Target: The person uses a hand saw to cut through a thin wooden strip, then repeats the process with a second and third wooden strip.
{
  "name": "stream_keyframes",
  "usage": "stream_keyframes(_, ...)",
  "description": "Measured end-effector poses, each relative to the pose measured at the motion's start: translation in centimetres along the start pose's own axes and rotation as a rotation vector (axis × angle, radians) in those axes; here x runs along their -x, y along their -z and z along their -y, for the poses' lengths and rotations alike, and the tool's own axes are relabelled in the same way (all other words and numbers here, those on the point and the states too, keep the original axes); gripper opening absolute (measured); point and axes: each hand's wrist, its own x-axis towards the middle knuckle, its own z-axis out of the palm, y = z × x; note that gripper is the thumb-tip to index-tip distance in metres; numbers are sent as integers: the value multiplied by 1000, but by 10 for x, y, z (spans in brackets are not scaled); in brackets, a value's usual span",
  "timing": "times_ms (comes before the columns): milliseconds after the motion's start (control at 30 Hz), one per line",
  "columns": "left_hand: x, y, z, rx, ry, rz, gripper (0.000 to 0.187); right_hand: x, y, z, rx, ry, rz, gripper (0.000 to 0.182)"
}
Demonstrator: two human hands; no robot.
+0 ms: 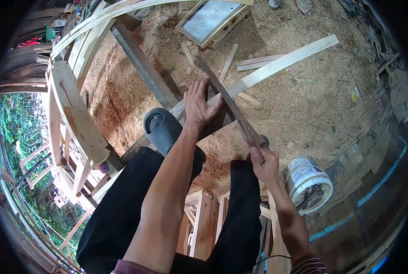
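Note:
My right hand (265,166) is closed around the handle end of a handsaw (229,104). Its long blade slants up and left across a pale wooden strip (281,64). My left hand (198,104) grips the near end of that strip, with the thumb close to the blade and the fingers curled over. Beneath the hand, a dark wooden block (216,123) is partly hidden. My foot in a dark rubber clog (162,130) is just left of my left hand.
Sawdust and offcuts cover the ground. A grey beam (144,73) runs up to the left, beside a wooden frame (78,112). A white bucket (308,185) stands at right. A framed panel (208,22) lies at the top. Wooden framing (204,223) sits between my legs.

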Motion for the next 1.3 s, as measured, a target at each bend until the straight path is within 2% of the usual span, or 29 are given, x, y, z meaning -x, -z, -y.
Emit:
stream_keyframes(67, 0, -2, 0, 24, -2, -24, 55, 3, 4, 1, -8, -14, 6, 35)
stream_keyframes(133, 0, -2, 0, 16, -28, -52, 56, -1, 8, 8, -33, -163, 60, 32)
stream_keyframes(167, 0, -2, 2, 14, -26, -48, 56, -5, 5, 8, -36, -166, 63, 32)
stream_keyframes(333, 0, -1, 3, 11, -28, -19, 57, -8, -4, 5, 28, 1, -27, 32)
stream_keyframes(433, 0, 0, 2, -7, 15, 24, 55, 9, 4, 1, 6, 12, -27, 31)
stream_keyframes(567, 0, 0, 2, 12, -38, -38, 58, 16, 3, -2, 2, -124, 35, 31)
stream_keyframes(633, 0, 0, 1, 16, -27, -28, 57, -6, -3, 16, -32, -85, -36, 33)
stream_keyframes(733, 1, 0, 1, -6, -2, 4, 57, -17, -11, 11, 51, -34, -30, 33)
stream_keyframes(933, 0, 2, -1, 21, -36, -23, 56, 26, 5, 9, 15, -25, -39, 33)
stream_keyframes(1033, 0, 4, -1, 33, -19, -2, 56, 27, 6, 16, 22, -142, -11, 32)
stream_keyframes(1100, 0, 3, -3, 58, 27, 38, 57, 5, -8, 11, -24, -57, -83, 30)
stream_keyframes(1200, 0, 5, -1, 48, 33, 53, 57, -15, -12, 16, 40, -48, -27, 28)
stream_keyframes(1300, 1, 5, -3, 42, 2, 32, 57, 11, -1, 17, 31, -47, -56, 27)
